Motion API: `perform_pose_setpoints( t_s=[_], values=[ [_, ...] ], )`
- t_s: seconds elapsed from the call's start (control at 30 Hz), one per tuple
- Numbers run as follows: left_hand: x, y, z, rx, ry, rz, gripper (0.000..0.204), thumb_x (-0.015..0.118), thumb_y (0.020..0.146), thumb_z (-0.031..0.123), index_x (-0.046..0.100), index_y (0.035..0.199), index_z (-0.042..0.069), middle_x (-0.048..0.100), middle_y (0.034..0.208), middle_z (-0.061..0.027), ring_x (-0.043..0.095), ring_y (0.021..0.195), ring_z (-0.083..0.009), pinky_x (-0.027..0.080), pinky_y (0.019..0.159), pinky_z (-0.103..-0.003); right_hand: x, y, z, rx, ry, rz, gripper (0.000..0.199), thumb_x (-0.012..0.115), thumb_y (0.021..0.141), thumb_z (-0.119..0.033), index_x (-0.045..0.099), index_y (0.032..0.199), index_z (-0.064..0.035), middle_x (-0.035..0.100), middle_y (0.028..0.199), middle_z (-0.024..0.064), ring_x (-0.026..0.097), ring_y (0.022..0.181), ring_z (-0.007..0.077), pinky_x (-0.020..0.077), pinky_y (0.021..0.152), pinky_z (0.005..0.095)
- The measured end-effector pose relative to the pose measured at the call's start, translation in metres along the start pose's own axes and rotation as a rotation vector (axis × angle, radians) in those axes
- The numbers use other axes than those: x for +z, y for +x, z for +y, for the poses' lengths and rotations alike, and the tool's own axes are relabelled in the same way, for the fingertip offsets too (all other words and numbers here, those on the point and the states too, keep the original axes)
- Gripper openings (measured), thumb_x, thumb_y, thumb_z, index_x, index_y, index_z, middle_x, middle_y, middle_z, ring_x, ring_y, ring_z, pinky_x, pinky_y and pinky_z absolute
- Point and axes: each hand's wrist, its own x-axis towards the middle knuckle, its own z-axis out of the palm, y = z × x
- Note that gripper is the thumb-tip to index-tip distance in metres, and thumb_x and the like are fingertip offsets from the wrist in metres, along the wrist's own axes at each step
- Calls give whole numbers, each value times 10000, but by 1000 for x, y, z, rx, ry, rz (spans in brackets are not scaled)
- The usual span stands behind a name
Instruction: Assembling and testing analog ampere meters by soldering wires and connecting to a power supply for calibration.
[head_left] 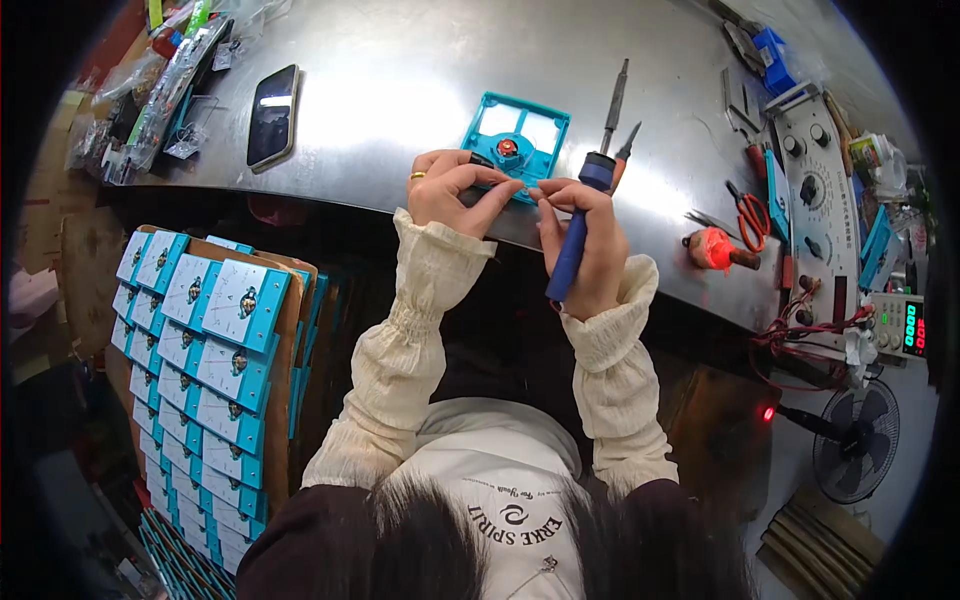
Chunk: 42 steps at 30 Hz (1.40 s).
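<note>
A teal square meter housing (553, 130) with white panels and a red coil at its middle lies near the bench's front edge. My left hand (450, 190) rests at its near left corner, thumb and forefinger pinched together; what they hold is too small to make out. Close beside it, my right hand (590, 240) has its fingertips at the housing's near edge. The same hand grips a blue-handled soldering iron (572, 250), its metal tip pointing away from me. Another dark pointed tip (628, 140) sticks up beside the iron; its kind is unclear.
On the metal bench (380, 60) lies a phone (273, 117). To the right are red-handled scissors (750, 217), a glowing red object (713, 249) and a grey instrument box (815, 180). Stacked teal meters (235, 310) stand at the left, a fan (856, 440) at the lower right.
</note>
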Motion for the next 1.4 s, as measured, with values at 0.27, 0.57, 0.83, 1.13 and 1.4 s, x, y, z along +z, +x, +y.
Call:
perform_pose_setpoints(
  t_s=[0.27, 0.57, 0.83, 1.13, 1.4],
  values=[
    [-8, 1, -5, 145, 17, -119, 178, 841, 673, 149, 794, 844, 134, 675, 877, -20, 528, 995, -237, 469, 839, -364, -1, -11, 10, 14, 42, 19, 245, 661, 826, 87, 564, 1010, -44, 690, 964, 131, 706, 856, 262, 560, 721, 311],
    [-5, 4, -6, 157, 58, -169, 189, 816, 715, 188, 801, 903, 198, 662, 907, -16, 516, 1024, -240, 447, 870, -381, -3, -9, 9, 30, 58, 6, 234, 636, 860, 80, 540, 1048, -19, 673, 995, 137, 707, 901, 228, 590, 722, 295],
    [5, 1, 6, -26, 60, -132, 165, 821, 724, 260, 799, 851, 157, 653, 939, -46, 499, 1065, -250, 399, 910, -411, -1, -11, 11, 62, 66, 57, 252, 671, 823, 73, 578, 1030, -38, 684, 920, 115, 714, 817, 238, 571, 712, 310],
    [13, 4, 19, -73, 203, -50, 176, 832, 683, 248, 784, 767, 100, 665, 912, -78, 525, 1047, -279, 471, 840, -415, -2, -11, 7, 97, 96, 53, 246, 650, 836, 95, 572, 1035, -26, 685, 948, 115, 719, 887, 223, 579, 751, 305],
    [9, -3, 15, -13, 156, -26, 174, 832, 703, 224, 783, 805, 92, 658, 872, -85, 535, 993, -268, 450, 854, -375, -2, -11, 9, 98, 124, 41, 272, 653, 832, 96, 574, 1060, -30, 682, 976, 120, 714, 887, 220, 582, 763, 308]
  ],
)
